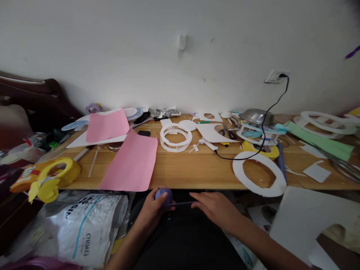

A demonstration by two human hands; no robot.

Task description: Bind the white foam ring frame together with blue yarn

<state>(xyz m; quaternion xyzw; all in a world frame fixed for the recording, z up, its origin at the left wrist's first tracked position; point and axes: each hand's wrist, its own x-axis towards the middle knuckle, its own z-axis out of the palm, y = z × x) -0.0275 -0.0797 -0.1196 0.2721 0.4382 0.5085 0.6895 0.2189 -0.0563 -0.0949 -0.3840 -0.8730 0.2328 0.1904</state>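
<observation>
Left hand grips purple ball; right hand pinches its thin strand.
If pulled hard, the ball may slip and roll under the table.

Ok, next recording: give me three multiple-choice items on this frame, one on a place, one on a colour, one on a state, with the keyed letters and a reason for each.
1. Where are the two hands?
A. Below the near edge of the wooden table
B. Over the far edge by the wall
C. On the white plastic bag

2. What colour is the large paper sheet lying at the table's near edge?
A. Green
B. Pink
C. Black

3. What is the state of the left hand?
A. Open and flat on the table
B. Closed around a small purple ball
C. Holding scissors

Key:
1 A: left hand and right hand sit in front of the wooden table, over the lap.
2 B: the paper sheet is pink.
3 B: its fingers wrap the purple ball, from which a thin dark strand runs to the right hand.
</observation>
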